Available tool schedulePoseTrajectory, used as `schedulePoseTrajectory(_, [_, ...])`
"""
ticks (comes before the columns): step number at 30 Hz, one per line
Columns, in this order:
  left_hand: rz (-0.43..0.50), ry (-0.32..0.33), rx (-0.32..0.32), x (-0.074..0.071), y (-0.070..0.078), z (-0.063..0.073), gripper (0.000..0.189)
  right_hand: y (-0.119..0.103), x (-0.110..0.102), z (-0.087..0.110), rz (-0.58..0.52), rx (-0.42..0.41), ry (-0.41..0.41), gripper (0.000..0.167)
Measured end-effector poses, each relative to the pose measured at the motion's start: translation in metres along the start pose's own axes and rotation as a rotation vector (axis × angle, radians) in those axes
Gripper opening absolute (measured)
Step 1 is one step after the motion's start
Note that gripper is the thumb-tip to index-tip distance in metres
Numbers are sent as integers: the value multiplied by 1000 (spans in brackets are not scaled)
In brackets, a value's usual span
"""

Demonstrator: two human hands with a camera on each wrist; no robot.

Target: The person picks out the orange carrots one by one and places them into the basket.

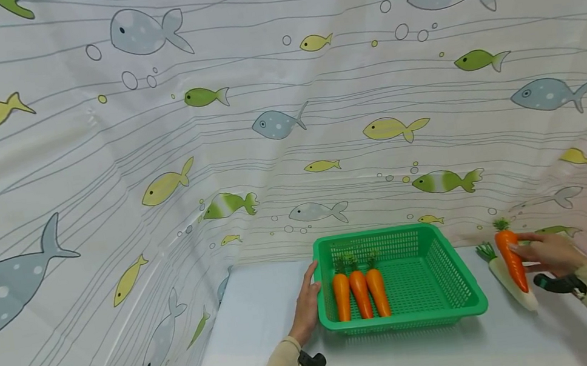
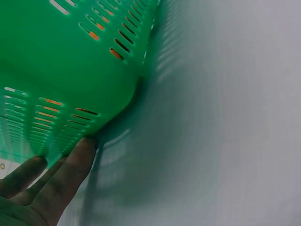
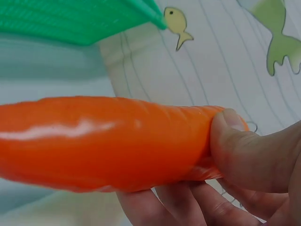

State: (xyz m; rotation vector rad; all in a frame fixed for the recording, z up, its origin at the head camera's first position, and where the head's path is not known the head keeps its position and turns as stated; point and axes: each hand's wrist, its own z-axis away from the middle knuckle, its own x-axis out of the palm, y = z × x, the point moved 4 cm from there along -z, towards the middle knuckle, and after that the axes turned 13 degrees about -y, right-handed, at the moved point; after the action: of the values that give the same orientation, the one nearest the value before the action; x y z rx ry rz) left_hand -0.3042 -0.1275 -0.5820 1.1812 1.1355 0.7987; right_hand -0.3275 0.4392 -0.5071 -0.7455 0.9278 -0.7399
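Note:
In the head view my right hand point(image 1: 549, 252) holds an orange carrot point(image 1: 511, 260) with a green top, above a white radish point(image 1: 510, 284) lying right of the basket. The right wrist view shows the thumb point(image 3: 254, 155) on the near side of the carrot point(image 3: 108, 143) and the fingers curled beneath it. My left hand point(image 1: 305, 306) rests against the left side of the green plastic basket point(image 1: 403, 318). Straight fingers point(image 2: 70, 169) touch the slotted wall in the left wrist view. Inside the basket, three carrots point(image 1: 360, 294) lie side by side at the left.
The basket stands on a white table point(image 1: 263, 296). Behind it and along the left rises a white curtain point(image 1: 247, 164) printed with fish. A dark wrist device point(image 1: 311, 361) is worn on the left arm, another point(image 1: 559, 283) on the right.

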Motion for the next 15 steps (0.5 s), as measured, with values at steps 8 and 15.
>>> schedulePoseTrajectory(8, [-1,-5,-6,-1,0,2,54,-19,9,-5,-37,-59,-103,79])
schedulePoseTrajectory(15, [-4,-8,-7,-1,-1,0,54,-39,19,-6,-64,-81,-136,78])
